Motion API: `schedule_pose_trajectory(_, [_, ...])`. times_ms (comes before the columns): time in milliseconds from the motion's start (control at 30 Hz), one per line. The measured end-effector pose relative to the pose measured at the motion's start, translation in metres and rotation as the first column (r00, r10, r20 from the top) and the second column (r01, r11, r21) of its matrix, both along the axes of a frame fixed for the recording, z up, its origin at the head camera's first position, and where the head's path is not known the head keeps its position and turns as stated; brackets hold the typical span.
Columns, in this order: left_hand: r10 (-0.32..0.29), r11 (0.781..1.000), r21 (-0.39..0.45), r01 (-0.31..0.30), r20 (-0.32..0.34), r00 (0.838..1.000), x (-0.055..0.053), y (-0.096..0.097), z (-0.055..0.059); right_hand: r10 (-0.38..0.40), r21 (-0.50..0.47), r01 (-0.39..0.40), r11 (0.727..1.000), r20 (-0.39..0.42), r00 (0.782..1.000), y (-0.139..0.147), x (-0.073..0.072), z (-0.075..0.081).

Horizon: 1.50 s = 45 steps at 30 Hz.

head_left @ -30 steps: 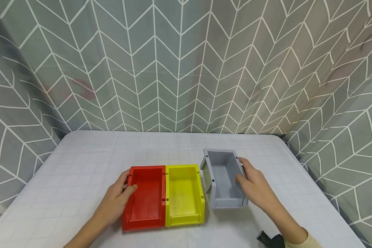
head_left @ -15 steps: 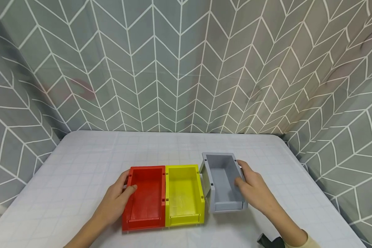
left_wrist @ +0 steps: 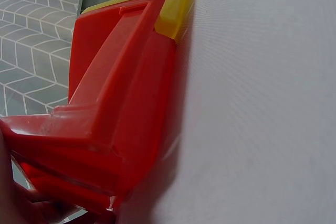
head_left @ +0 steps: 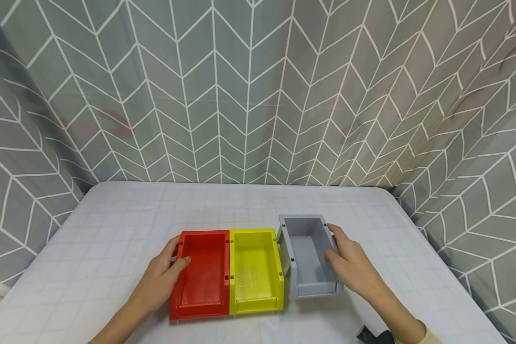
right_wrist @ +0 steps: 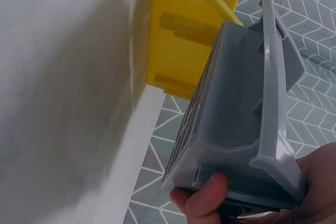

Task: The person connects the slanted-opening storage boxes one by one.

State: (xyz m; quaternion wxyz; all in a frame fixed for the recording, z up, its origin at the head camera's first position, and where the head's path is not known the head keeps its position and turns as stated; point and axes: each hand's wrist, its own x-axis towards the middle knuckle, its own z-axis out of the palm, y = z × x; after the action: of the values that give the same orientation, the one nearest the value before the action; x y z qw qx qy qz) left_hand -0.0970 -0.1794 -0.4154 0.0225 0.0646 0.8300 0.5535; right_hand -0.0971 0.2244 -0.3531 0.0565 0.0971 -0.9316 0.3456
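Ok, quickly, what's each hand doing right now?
Left hand: holding the red bin by its outer side, thumb over the rim.
Right hand: holding the gray bin by its right side, thumb inside.

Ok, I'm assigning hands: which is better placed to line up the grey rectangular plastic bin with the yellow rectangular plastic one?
Probably the right hand: it grips the grey bin, beside the yellow bin. The left hand holds the red rectangular plastic bin, on the yellow bin's other side.
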Motion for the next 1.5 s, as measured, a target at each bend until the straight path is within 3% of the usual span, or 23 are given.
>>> schedule_pose_trajectory(667, [-0.001,1.0,0.001,0.001,0.001,1.0,0.0,-0.001,-0.001,0.011,0.011,-0.011,1.0,-0.034,0.999,-0.003,0.0,-0.004])
schedule_pose_trajectory(1133, [0.004,1.0,-0.024,-0.004,-0.008,1.0,-0.001,0.0,-0.002,0.042,0.086,-0.033,0.996,-0.105,0.994,-0.007,0.001,-0.011])
schedule_pose_trajectory(1500, [-0.005,1.0,-0.012,0.005,-0.03,1.0,0.001,0.0,-0.004,0.02,0.165,0.002,0.986,-0.135,0.991,-0.013,0.003,-0.015])
